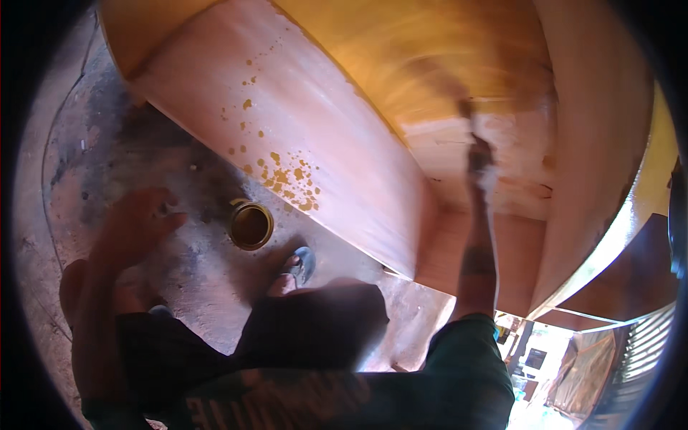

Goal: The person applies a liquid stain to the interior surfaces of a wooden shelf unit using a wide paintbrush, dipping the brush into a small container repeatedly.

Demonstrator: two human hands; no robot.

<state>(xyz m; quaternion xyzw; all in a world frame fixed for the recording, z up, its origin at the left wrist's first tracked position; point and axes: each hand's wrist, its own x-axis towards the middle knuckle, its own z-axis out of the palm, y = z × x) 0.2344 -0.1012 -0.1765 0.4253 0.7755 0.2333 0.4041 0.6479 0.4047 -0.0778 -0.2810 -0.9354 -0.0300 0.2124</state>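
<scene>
My right hand [481, 161] is wrapped round the handle of a paintbrush [467, 111], its head smeared by motion. The brush is at the edge of the wet yellow paint [423, 54] on a curved inner panel; below it the surface is pale pinkish. My left hand [147, 215] hangs over the floor at the left, fingers loosely curled, thumb apart, with nothing visible between them. To its right, an open round tin [251, 226] with yellow-brown paint in it stands on the floor.
A pale pink side panel [308, 122] with yellow drips slants between the tin and the painted surface. Another tall panel [595, 143] rises at the right. My sandalled foot [304, 266] is close to the tin. A thin cable [54, 143] lies along the floor at the far left.
</scene>
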